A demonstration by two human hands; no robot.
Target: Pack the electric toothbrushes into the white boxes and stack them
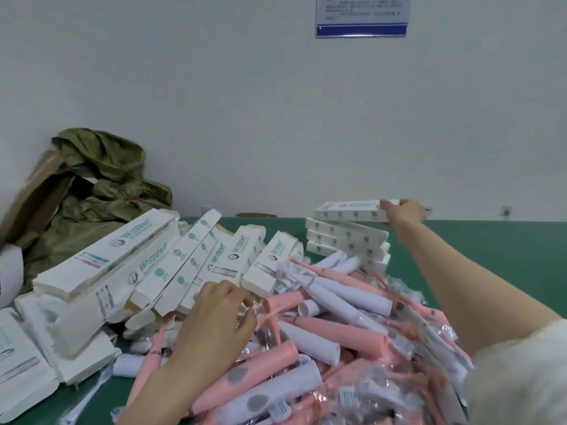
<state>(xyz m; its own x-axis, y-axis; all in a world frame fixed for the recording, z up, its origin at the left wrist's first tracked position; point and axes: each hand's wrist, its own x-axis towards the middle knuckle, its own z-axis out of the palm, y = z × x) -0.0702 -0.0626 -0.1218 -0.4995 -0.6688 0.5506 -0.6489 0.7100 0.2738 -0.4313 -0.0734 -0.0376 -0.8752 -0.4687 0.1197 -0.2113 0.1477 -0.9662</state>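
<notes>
Pink and white plastic electric toothbrushes (322, 332), many in clear wrappers, are lying in a big loose heap right before us at 12 o'clock, so we are judging the job as barely begun. We are setting one closed white cardboard box (349, 211) onto a short stack of closed white boxes (346, 240) at 1 o'clock, far out on the green table (497, 250). Our right hand (402, 211) is gripping the box's end, fingers wrapped round it. Our left hand (217, 317) is resting on the heap near 11 o'clock, fingers curled down; whether they are pinching anything we cannot tell. Open, seemingly unfilled white cartons (122, 256) are lying piled at 10 o'clock, waiting for brushes. On them we are reading "WISDENT" in teal. The blue-framed wall notice (362, 15) high at 1 o'clock is too small for us to read.
</notes>
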